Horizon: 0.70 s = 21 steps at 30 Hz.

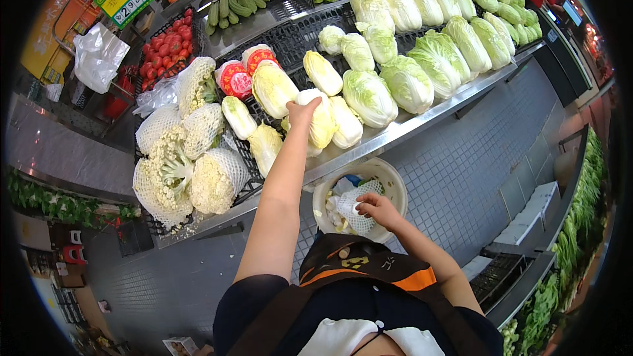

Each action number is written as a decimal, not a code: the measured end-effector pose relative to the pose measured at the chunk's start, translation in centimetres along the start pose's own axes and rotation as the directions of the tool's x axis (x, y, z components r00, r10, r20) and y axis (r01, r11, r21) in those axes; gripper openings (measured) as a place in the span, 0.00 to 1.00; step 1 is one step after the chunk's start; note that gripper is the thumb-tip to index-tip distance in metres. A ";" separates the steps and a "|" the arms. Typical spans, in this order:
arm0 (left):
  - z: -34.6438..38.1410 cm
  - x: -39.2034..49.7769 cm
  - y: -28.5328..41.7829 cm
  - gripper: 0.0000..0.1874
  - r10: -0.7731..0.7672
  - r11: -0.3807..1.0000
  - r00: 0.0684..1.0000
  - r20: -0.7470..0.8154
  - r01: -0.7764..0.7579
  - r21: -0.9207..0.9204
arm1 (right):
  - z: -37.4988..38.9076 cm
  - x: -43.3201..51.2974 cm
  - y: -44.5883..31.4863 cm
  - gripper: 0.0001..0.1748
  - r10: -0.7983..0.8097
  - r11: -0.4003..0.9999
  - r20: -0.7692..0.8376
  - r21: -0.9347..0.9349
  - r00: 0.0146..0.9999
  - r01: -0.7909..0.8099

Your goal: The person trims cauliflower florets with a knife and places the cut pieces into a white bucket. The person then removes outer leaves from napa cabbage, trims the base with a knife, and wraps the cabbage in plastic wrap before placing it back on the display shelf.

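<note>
My left hand [301,111] reaches across the sloping display and grips the base end of a yellowish napa cabbage [321,126], thumb to the right and fingers to the left. Smaller napa cabbages [346,122] lie close around it, and a larger yellow one [274,89] is just beyond my fingers. Lower down, my right hand [380,210] hovers over a round white bin [399,183], fingers loosely bent with nothing visible in them. Beneath it in the bin lie a white foam net [356,212] and vegetable scraps.
Cauliflowers in foam nets [217,180] crowd the display's left end. Tomatoes [168,47] and luffas [242,2] are behind. Larger cabbages [440,64] fill the right side. A metal edge [376,141] borders the display front; leafy greens [576,227] stand on a shelf at right.
</note>
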State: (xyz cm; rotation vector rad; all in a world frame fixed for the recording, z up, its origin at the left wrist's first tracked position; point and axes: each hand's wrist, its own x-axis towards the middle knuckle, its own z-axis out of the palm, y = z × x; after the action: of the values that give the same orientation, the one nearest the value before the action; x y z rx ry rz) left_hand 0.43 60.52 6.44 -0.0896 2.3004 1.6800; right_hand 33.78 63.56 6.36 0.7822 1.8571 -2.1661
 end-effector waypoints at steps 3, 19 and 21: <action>-0.4 -1.6 0.6 0.45 0.029 0.961 0.987 0.157 0.015 -0.276 | 0.7 -0.1 0.2 0.13 0.037 0.999 0.095 -0.006 0.995 -0.036; -7.7 -9.1 -3.3 0.33 0.170 0.259 0.898 0.406 0.357 -0.897 | 9.6 -0.3 0.9 0.23 0.254 0.184 0.504 -0.863 0.826 0.470; -7.7 -10.1 -3.7 0.33 0.194 0.264 0.896 0.400 0.345 -0.901 | 10.1 0.8 1.9 0.24 0.443 0.108 0.423 -0.900 0.790 0.422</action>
State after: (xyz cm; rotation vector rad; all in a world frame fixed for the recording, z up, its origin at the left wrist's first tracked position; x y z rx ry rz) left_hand 9.37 50.93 7.89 -0.0558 0.5915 2.4634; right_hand 31.29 53.65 5.16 -0.2868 2.1659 -0.3857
